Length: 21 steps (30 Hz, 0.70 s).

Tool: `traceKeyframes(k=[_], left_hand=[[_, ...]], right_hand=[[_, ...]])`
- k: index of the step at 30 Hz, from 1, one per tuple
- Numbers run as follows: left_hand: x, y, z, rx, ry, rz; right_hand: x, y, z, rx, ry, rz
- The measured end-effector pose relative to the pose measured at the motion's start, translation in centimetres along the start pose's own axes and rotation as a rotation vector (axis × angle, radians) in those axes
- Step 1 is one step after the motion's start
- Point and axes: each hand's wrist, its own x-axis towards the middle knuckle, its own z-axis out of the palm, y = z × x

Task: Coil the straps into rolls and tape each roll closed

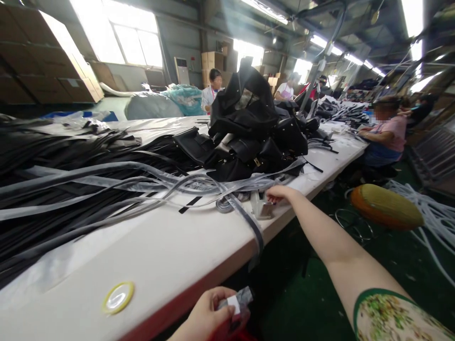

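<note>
My left hand (209,310) is low in the view, just off the table's front edge. Its fingers are closed on a small plastic-wrapped bundle (243,297), greyish with a white patch like a label. My right hand (279,194) reaches forward to the table's edge with its fingers curled. Beside those fingers sits a small pale object with a brownish flat face (263,210), whose kind I cannot make out. Whatever lies within the right fingers is hidden. Close by are a coiled grey strip (223,204) and a plastic-covered strap (245,213) hanging over the edge.
A heap of black bags (249,128) rises on the white table (170,246). Long black strips (53,189) cover its left side. A yellow-rimmed roll (118,297) lies near the front. A cushioned stool (386,206) stands at right; several people work farther along.
</note>
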Motion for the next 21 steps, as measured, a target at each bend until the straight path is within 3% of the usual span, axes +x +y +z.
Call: traceKeyframes(k=[4,9,13,21], left_hand=[[-0.1,0.3,0.0,0.031,0.012,-0.039],[0.4,-0.3,0.1,0.036,-0.054,-0.034],[0.8,-0.7,0.1,0.033,-0.037,-0.023],[0.2,-1.0,0.4,-0.014,-0.046,-0.063]], right_hand=[[-1.1,1.3,0.5,0.176,-0.059,-0.04],[-2.0,2.6,2.1,0.415,0.047,-0.146],[-2.6,2.8,3.1,0.54,0.109,-0.242],[-5.0,3.4,3.4,0.615,0.243,-0.35]])
